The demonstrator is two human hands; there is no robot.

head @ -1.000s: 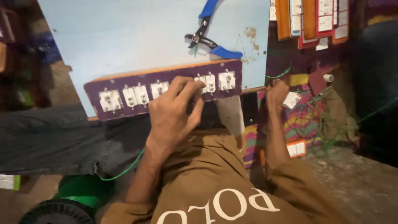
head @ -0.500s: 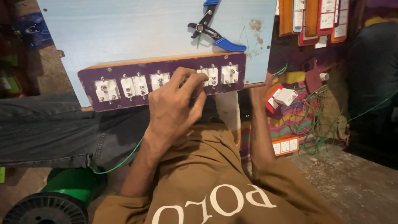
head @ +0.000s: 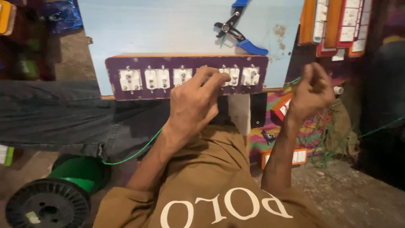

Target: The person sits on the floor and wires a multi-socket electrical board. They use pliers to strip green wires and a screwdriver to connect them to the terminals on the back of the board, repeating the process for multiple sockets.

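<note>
Flat orange and red packs with white labels (head: 337,25) hang in a row at the upper right, beside the pale blue board. A small red-and-white box (head: 282,109) lies lower down near the right wrist, and an orange-edged pack with white panels (head: 295,157) rests on the floor beneath it. At the upper left edge sits a yellow-orange pack (head: 6,17), only partly in view

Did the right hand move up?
Yes. The right hand rose from below the purple board's bottom edge to level with its switches, off its right end. The left hand rests on the board.
</note>
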